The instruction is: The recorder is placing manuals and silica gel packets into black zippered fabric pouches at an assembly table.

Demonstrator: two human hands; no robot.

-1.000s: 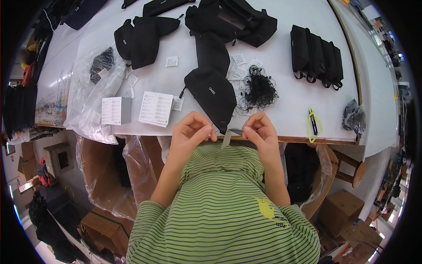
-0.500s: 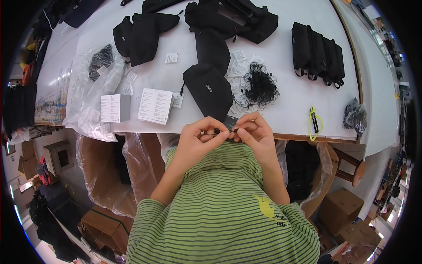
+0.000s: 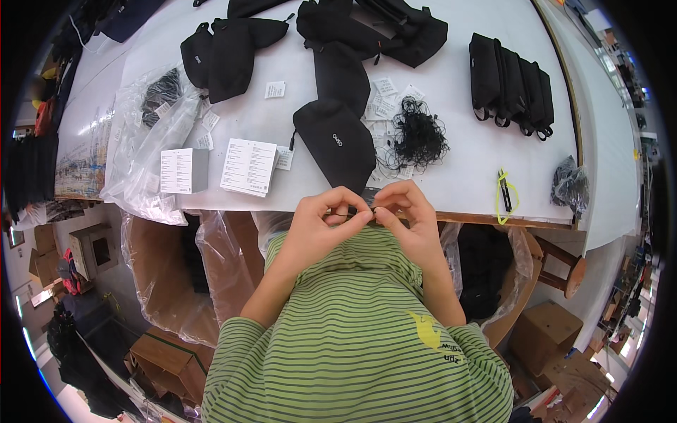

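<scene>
At the table's front edge, my left hand (image 3: 326, 224) and my right hand (image 3: 415, 222) meet with fingertips pinched together. Between them is a small, thin black cord-like piece (image 3: 373, 210), mostly covered by the fingers. Just beyond the hands lies a black fabric pouch (image 3: 333, 144) with a light mark and a zip pull at its left side. A tangled heap of thin black cords (image 3: 417, 137) sits to its right, with white printed labels (image 3: 384, 106) scattered beside it.
More black pouches (image 3: 233, 60) lie farther back; a row of black pouches (image 3: 509, 84) stands at right. Two stacks of white cards (image 3: 249, 167) and clear plastic bags (image 3: 134, 155) are at left. Black snips with a yellow loop (image 3: 505, 196) lie near the right edge. Plastic-lined cartons (image 3: 166, 275) stand below the table.
My fingertips have drawn closer together around the small black piece, the left hand shifting slightly right. The things on the table lie as before.
</scene>
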